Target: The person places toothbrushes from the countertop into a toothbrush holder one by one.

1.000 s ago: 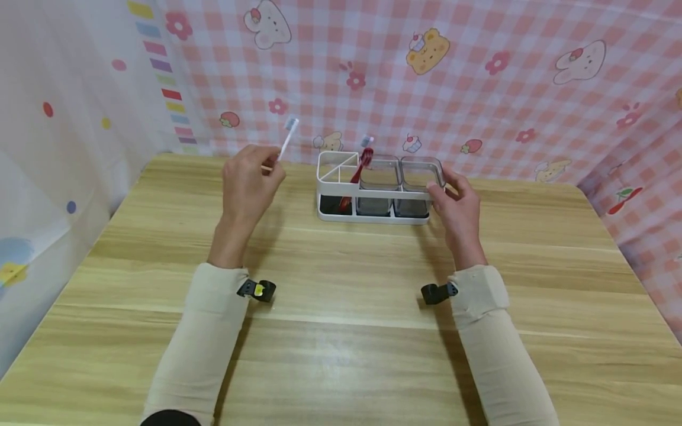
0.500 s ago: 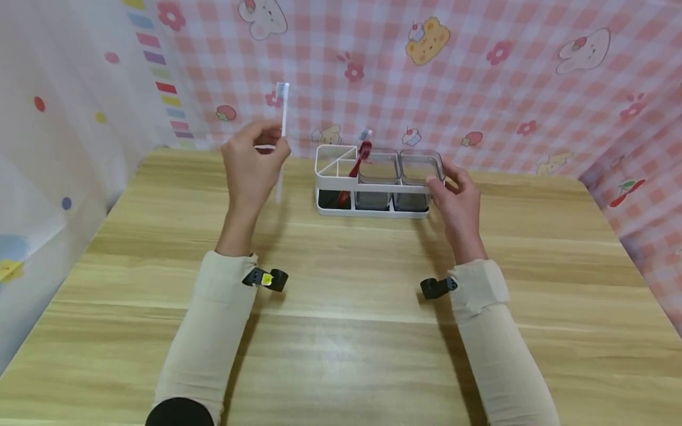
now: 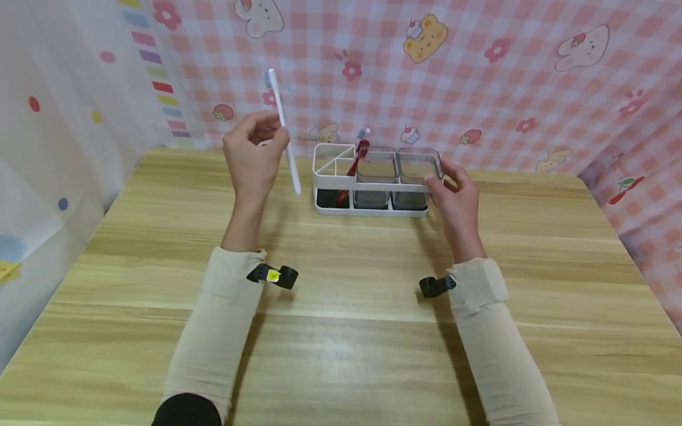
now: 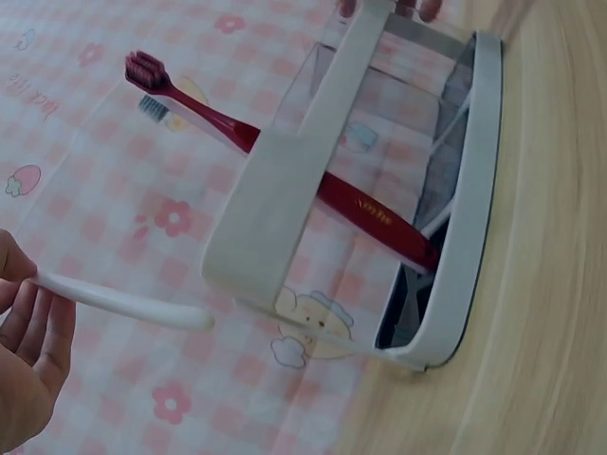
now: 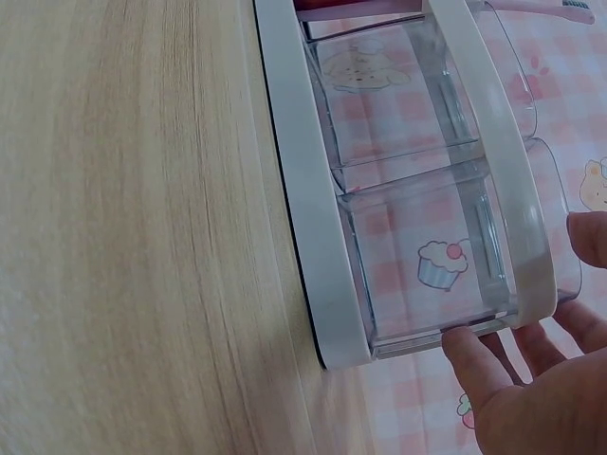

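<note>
My left hand (image 3: 253,151) pinches a white toothbrush (image 3: 288,145) between thumb and fingers, left of a white toothbrush holder (image 3: 373,184) and above the table. The brush stands nearly upright, bristles at the top facing left; in the left wrist view the white handle (image 4: 133,301) points toward the holder. With thumb in front and fingers behind, my right hand (image 3: 457,195) grips the holder's right end. A red toothbrush (image 4: 375,210) leans in the divided left section, and a pale second brush head (image 4: 152,110) shows beside it. Two clear cups (image 5: 427,256) fill the other slots.
The wooden table (image 3: 341,343) stretches in front of the holder. Right behind it hangs a pink checked curtain (image 3: 373,35), and a white dotted cloth (image 3: 64,136) borders the left side. Black wrist cameras sit on both sleeves.
The white toothbrush has turned from leaning right to nearly upright with a slight left lean, and its lower handle now shows. My left hand has risen slightly; the right keeps its grip.
</note>
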